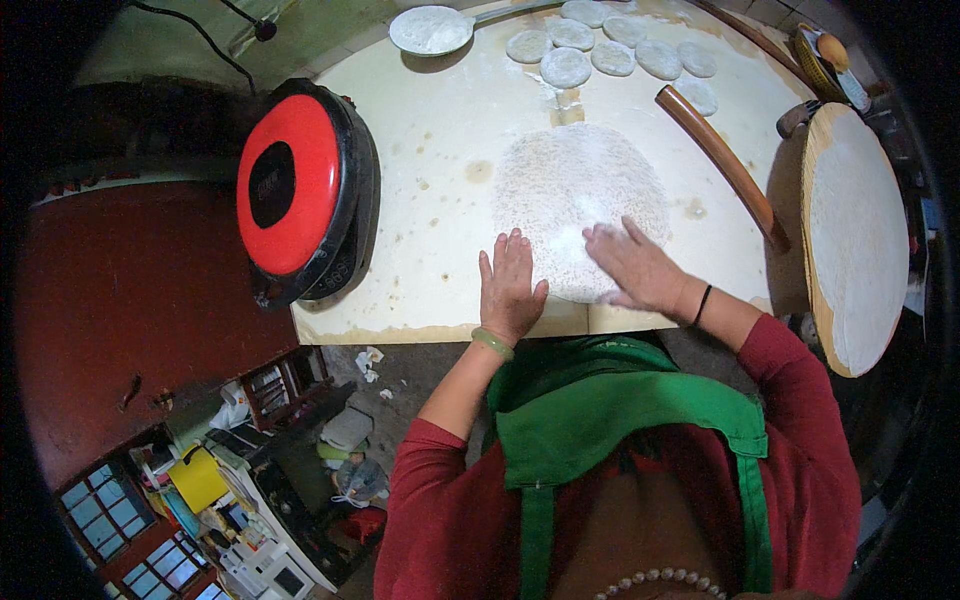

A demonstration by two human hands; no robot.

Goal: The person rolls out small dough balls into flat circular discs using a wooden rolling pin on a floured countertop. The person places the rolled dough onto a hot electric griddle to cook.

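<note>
A wide, thin sheet of floured dough [581,172] lies flat on the pale work board [420,247]. My left hand [511,285] rests at the sheet's lower left edge, fingers pointing away from me, holding nothing. Over the lower right part of the sheet is my right hand [634,262], slightly blurred, palm down with thumb and fingers apart and nothing held. Loose white flour shows on the dough beside its fingertips. To the right of the sheet a brown wooden rolling pin [724,165] lies at a slant. Several small floured dough discs [565,67] lie at the board's far side.
A red and black electric griddle [289,184] stands at the left. A metal ladle of flour [430,31] lies at the back. On the right are a round wooden board bearing a dough sheet [859,240], a dark-handled tool [795,118] and a basket [816,64].
</note>
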